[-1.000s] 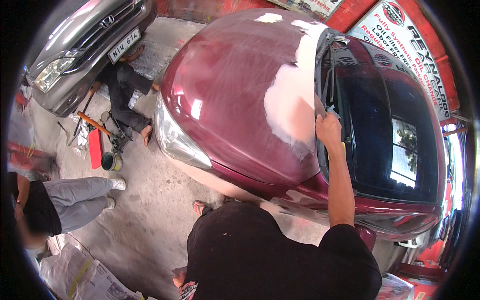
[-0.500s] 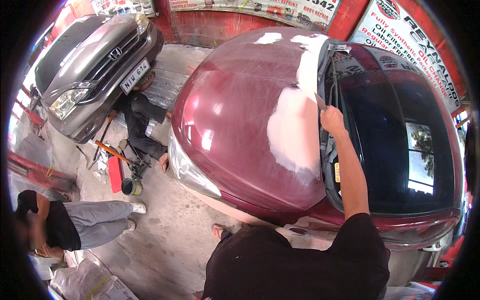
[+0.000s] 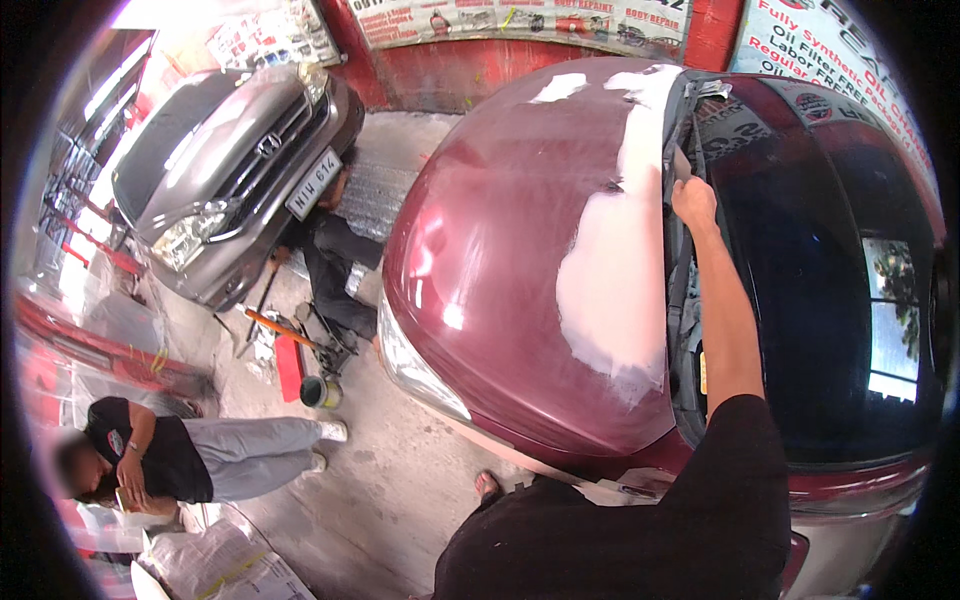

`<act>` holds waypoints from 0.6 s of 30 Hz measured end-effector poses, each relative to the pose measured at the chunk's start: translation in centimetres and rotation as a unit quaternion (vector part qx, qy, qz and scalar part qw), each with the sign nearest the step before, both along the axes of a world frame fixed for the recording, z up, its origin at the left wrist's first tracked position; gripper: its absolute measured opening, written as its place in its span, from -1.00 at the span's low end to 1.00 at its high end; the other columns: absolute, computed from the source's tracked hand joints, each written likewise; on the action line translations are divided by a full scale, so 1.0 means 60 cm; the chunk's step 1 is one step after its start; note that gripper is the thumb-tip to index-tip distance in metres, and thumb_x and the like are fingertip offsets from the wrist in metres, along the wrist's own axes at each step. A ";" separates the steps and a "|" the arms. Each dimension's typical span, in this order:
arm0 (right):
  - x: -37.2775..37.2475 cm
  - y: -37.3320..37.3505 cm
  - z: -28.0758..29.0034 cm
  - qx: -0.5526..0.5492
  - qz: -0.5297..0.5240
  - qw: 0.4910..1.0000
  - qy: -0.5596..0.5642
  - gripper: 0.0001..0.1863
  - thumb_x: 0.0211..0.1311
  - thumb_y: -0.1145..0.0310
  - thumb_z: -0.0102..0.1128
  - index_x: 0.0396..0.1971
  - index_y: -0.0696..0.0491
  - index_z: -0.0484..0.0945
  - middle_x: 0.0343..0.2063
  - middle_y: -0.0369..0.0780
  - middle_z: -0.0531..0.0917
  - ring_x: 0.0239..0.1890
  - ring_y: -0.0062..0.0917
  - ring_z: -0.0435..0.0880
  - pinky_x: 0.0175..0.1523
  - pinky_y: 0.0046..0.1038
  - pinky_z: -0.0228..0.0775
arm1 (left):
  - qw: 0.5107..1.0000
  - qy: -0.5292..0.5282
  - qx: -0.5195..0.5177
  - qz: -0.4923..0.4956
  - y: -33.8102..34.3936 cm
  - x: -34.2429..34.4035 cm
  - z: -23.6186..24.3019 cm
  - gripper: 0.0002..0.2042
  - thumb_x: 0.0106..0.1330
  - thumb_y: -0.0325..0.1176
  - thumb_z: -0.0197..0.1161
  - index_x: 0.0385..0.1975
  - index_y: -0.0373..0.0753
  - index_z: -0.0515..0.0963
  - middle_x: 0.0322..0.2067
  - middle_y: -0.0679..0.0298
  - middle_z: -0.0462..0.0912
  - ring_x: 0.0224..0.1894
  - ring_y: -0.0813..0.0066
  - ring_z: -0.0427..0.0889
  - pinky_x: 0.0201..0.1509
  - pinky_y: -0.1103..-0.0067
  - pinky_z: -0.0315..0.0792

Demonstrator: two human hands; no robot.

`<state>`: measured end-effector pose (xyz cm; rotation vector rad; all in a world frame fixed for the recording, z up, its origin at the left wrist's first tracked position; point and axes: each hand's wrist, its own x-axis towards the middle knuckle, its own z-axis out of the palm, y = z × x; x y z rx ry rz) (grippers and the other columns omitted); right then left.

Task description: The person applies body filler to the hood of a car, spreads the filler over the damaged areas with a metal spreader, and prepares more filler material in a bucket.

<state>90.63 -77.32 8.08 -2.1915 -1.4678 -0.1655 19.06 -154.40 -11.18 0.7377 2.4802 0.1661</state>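
Observation:
The maroon car's hood (image 3: 480,220) has pale pink filler (image 3: 605,290) and white patches along its windshield-side edge. My right hand (image 3: 693,200) is closed at that edge, in the gap before the dark windshield (image 3: 820,200), on a thin, flat piece, too small to identify, that shows just above the fingers. My right arm reaches up from the lower edge across the side of the windshield and wipers. My left hand is not in view.
A grey car (image 3: 210,170) stands left; a person (image 3: 330,270) lies at its front beside a red toolbox (image 3: 290,368), orange-handled tool and bucket (image 3: 320,395). Another person (image 3: 150,450) in grey trousers stands lower left near newspaper-covered items (image 3: 230,560). Banners (image 3: 520,25) hang on the red wall.
My right hand has moved farther from me along the hood's edge. My left hand, seen low earlier, is out of view. The view has shifted; the standing person's hand now holds a small object.

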 end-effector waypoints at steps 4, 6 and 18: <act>-0.042 -0.091 0.027 0.156 -0.057 0.933 0.320 -0.57 0.48 0.16 0.17 -0.15 0.32 0.68 -0.28 0.04 0.73 -0.24 -0.15 0.73 -0.12 -0.21 0.59 | 0.997 0.003 0.073 -0.022 0.052 -0.034 0.038 -0.40 0.55 -0.10 0.29 0.37 -0.45 0.40 -0.02 -0.27 0.74 0.04 -0.23 0.73 0.03 0.13 0.56; -0.098 -0.185 0.035 0.239 0.014 0.830 0.504 -0.66 0.56 0.24 0.17 0.06 0.21 0.61 -0.15 -0.17 0.71 -0.35 -0.52 0.73 -0.38 -0.45 0.67 | 0.990 -0.016 0.136 -0.028 0.097 -0.062 0.051 -0.40 0.56 -0.11 0.28 0.39 -0.45 0.38 -0.01 -0.28 0.73 0.06 -0.24 0.72 0.04 0.13 0.55; -0.544 -0.949 0.040 0.315 -0.095 0.635 0.699 -0.67 0.43 0.32 0.39 0.05 0.14 0.54 -0.22 -0.26 0.68 -0.50 -0.56 0.60 -0.47 -0.47 0.44 | 0.741 -0.449 0.270 -0.420 0.439 0.065 0.212 -0.74 0.58 -0.36 0.27 0.09 -0.42 0.65 -0.18 0.20 0.81 -0.16 0.58 0.74 -0.15 0.53 0.64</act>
